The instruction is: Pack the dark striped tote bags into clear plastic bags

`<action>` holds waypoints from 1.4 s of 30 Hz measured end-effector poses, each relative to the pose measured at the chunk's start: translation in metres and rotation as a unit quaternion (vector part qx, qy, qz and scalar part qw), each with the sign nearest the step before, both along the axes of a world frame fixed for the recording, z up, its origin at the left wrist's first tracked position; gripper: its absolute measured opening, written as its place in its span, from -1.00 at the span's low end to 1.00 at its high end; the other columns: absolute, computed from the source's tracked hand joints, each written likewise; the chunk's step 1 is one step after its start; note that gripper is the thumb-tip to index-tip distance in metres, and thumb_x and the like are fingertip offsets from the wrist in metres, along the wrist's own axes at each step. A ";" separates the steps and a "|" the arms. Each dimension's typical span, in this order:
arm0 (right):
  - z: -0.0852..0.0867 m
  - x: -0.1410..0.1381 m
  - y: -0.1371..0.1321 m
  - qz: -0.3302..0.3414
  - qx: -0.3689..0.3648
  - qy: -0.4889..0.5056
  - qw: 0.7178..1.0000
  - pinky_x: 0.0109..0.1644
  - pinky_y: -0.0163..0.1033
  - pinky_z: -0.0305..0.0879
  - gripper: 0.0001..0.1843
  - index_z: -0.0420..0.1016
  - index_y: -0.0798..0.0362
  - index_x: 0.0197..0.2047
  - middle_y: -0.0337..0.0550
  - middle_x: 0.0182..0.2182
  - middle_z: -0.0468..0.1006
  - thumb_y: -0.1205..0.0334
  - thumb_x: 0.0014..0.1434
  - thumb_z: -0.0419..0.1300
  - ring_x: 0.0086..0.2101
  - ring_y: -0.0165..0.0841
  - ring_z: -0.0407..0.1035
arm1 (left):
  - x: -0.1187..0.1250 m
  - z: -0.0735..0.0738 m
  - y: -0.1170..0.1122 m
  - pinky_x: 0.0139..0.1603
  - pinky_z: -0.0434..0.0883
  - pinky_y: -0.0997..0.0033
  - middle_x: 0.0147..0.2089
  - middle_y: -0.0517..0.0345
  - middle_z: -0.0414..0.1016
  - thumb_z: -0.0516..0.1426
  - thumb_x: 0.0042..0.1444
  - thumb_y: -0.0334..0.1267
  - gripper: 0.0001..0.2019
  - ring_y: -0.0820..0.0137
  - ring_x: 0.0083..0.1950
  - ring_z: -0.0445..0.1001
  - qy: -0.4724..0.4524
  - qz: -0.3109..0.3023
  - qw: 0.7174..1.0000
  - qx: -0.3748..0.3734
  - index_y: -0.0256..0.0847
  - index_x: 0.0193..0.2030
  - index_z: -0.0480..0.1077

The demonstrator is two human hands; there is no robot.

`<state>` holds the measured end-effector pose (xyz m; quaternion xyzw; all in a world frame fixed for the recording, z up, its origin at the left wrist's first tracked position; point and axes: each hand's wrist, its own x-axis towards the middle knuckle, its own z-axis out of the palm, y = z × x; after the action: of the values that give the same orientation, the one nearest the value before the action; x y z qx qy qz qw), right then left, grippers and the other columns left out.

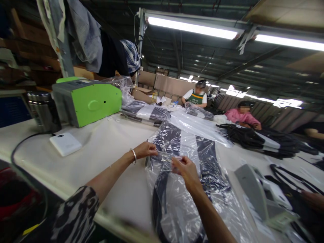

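Note:
A clear plastic bag (177, 189) with a dark navy and white garment inside lies on the white table (101, 152) in front of me. My left hand (146, 149), a bracelet on its wrist, pinches the bag's edge at the left. My right hand (184, 168) pinches the same edge a little to the right. Both hands are closed on the thin plastic between them.
A green and grey machine (87, 100) stands at the back left, next to a steel flask (43, 110) and a white power bank (65, 143). More bagged garments (146, 113) lie beyond. Two people sit across the table. A grey tape dispenser (255, 194) sits at the right.

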<state>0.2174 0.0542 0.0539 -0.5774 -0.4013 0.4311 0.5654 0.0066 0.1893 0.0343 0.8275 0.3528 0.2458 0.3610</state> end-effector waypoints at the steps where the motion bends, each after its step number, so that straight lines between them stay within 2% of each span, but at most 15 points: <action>1: -0.002 0.003 0.002 0.004 0.008 -0.008 1.000 -0.36 -0.16 0.48 -0.61 0.45 0.06 -0.42 -0.22 -0.50 0.57 -0.08 -0.12 0.40 -0.44 -0.28 0.48 | 0.002 -0.002 0.001 -0.38 0.19 0.52 -0.53 0.30 0.38 0.21 -0.03 -0.07 -0.75 0.48 -0.43 0.28 -0.001 0.005 1.000 0.000 -0.25 -0.49 0.42; 7: -0.019 0.023 0.010 0.017 -0.005 -0.049 0.999 -0.42 -0.17 0.45 -0.64 0.51 0.08 -0.45 -0.21 -0.55 0.56 -0.09 -0.06 0.32 -0.52 -0.28 0.46 | -0.003 -0.009 0.014 -0.40 0.19 0.51 -0.53 0.29 0.38 0.20 -0.01 -0.06 -0.73 0.46 -0.44 0.30 0.012 0.019 1.000 -0.007 -0.24 -0.49 0.43; 11: -0.019 0.020 0.009 0.040 -0.033 0.055 0.997 -0.43 -0.22 0.43 -0.61 0.49 0.06 -0.42 -0.18 -0.49 0.59 -0.10 -0.12 0.36 -0.49 -0.30 0.48 | -0.004 -0.004 0.012 -0.35 0.27 0.49 -0.49 0.25 0.45 0.21 0.00 -0.09 -0.77 0.42 -0.40 0.38 0.024 0.009 1.000 -0.017 -0.24 -0.43 0.47; 13: -0.014 0.011 0.006 0.064 -0.029 0.122 0.990 -0.38 -0.22 0.46 -0.58 0.48 0.05 -0.38 -0.17 -0.44 0.61 -0.10 -0.13 0.40 -0.45 -0.30 0.50 | -0.001 0.008 0.001 -0.21 0.35 0.45 -0.30 0.19 0.56 0.26 -0.03 -0.09 -0.74 0.37 -0.26 0.46 0.022 -0.013 0.999 -0.021 -0.22 -0.26 0.51; 15: -0.007 -0.001 0.002 0.100 -0.019 0.170 0.980 -0.31 -0.20 0.48 -0.58 0.48 0.06 -0.35 -0.16 -0.42 0.61 -0.09 -0.12 0.42 -0.42 -0.31 0.51 | 0.003 0.024 -0.015 -0.03 0.36 0.38 -0.07 0.13 0.57 0.30 -0.05 -0.12 -0.62 0.31 -0.08 0.48 0.005 -0.058 0.998 -0.013 -0.17 -0.06 0.50; 16: -0.003 -0.007 -0.001 0.121 -0.012 0.191 0.974 -0.28 -0.19 0.48 -0.58 0.48 0.07 -0.34 -0.16 -0.41 0.62 -0.07 -0.11 0.43 -0.41 -0.32 0.51 | 0.004 0.033 -0.024 0.03 0.35 0.36 -0.02 0.11 0.56 0.30 -0.03 -0.13 -0.60 0.30 -0.02 0.47 -0.006 -0.086 0.996 -0.008 -0.16 -0.03 0.49; 17: 0.002 -0.013 -0.003 0.144 -0.007 0.214 0.966 -0.25 -0.17 0.48 -0.58 0.49 0.08 -0.32 -0.15 -0.40 0.62 -0.05 -0.09 0.44 -0.40 -0.32 0.51 | 0.004 0.042 -0.034 0.04 0.35 0.35 -0.03 0.11 0.56 0.29 0.00 -0.14 -0.64 0.31 -0.02 0.47 -0.019 -0.109 0.994 -0.004 -0.16 -0.04 0.49; 19: 0.010 -0.025 -0.009 0.177 -0.005 0.271 0.946 -0.16 -0.13 0.47 -0.58 0.51 0.10 -0.26 -0.11 -0.37 0.63 -0.06 -0.02 0.40 -0.36 -0.30 0.52 | -0.001 0.057 -0.050 -0.04 0.37 0.39 -0.18 0.14 0.56 0.26 0.07 -0.13 -0.77 0.36 -0.13 0.47 -0.045 -0.124 0.991 -0.002 -0.20 -0.18 0.51; 22: 0.021 -0.040 -0.021 0.183 -0.049 0.355 0.916 -0.01 -0.12 0.40 -0.53 0.49 0.11 -0.09 -0.01 -0.19 0.63 -0.15 0.22 0.17 -0.19 -0.26 0.52 | -0.023 0.069 -0.067 -0.12 0.36 0.42 -0.30 0.17 0.51 0.22 0.13 -0.09 -0.76 0.41 -0.23 0.44 -0.087 -0.087 0.992 -0.005 -0.25 -0.32 0.47; 25: 0.024 -0.050 -0.034 0.199 -0.128 0.393 0.889 -0.03 -0.15 0.37 -0.39 0.41 0.10 0.08 0.07 0.02 0.54 -0.24 0.32 -0.08 -0.04 -0.24 0.45 | -0.053 0.067 -0.077 -0.05 0.36 0.38 -0.23 0.14 0.50 0.22 0.14 -0.06 -0.74 0.38 -0.16 0.44 -0.117 -0.058 0.991 -0.019 -0.25 -0.33 0.45; 29: 0.014 -0.057 -0.044 0.211 -0.210 0.369 0.880 -0.10 -0.17 0.34 -0.25 0.32 0.07 0.18 0.10 0.14 0.42 -0.37 0.24 -0.11 0.07 -0.21 0.35 | -0.073 0.055 -0.085 0.03 0.34 0.33 -0.22 0.12 0.52 0.22 0.14 -0.02 -0.71 0.34 -0.10 0.45 -0.116 -0.053 0.990 -0.053 -0.25 -0.37 0.45; 32: 0.008 -0.056 -0.050 0.201 -0.230 0.357 0.883 -0.06 -0.14 0.34 -0.23 0.26 0.09 0.22 0.14 0.21 0.33 -0.37 0.25 -0.12 0.15 -0.20 0.26 | -0.071 0.047 -0.087 0.03 0.33 0.32 -0.22 0.10 0.53 0.19 0.15 0.02 -0.67 0.32 -0.10 0.45 -0.114 -0.047 0.990 -0.069 -0.25 -0.32 0.48; 36: 0.007 -0.052 -0.068 0.183 -0.201 0.371 0.888 -0.03 -0.09 0.33 -0.21 0.17 0.05 0.29 0.17 0.25 0.27 -0.37 0.25 -0.14 0.17 -0.18 0.25 | -0.062 0.043 -0.083 -0.02 0.33 0.36 -0.27 0.12 0.51 0.13 0.19 0.06 -0.63 0.36 -0.17 0.43 -0.142 -0.024 0.987 -0.067 -0.27 -0.30 0.47; 42: -0.006 -0.050 -0.092 0.183 -0.221 0.343 0.894 0.03 -0.10 0.32 -0.20 0.20 0.08 0.26 0.18 0.27 0.25 -0.38 0.21 -0.05 0.19 -0.17 0.24 | -0.054 0.037 -0.082 -0.10 0.34 0.39 -0.35 0.17 0.46 0.01 0.22 0.15 -0.53 0.38 -0.26 0.38 -0.092 -0.029 0.994 -0.059 -0.25 -0.37 0.41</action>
<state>0.1671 -0.0377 0.0474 -0.4198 -0.1754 0.7761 0.4367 -0.0471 0.1073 0.0711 0.7885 0.3076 0.2895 0.4471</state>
